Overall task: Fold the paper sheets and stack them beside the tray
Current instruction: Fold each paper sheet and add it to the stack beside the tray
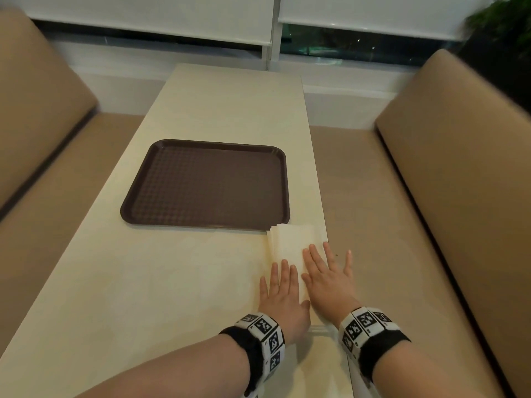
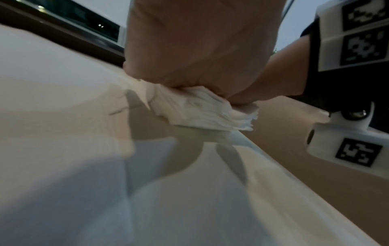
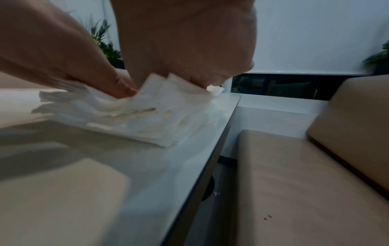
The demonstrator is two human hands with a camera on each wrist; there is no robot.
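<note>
An eatery booth: tan padded benches (image 1: 448,179) flank a narrow table (image 1: 143,282), brown serving tray (image 1: 207,182) ahead of the hands.

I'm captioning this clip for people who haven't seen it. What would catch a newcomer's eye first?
First, the two hands, left hand and right hand, pressed flat with straight fingers on a stack of folded paper sheets near the table's right edge. Next, the dark brown tray at mid-table, nothing on it, the stack lying just off its near right corner. Tan benches flank both sides.
</note>
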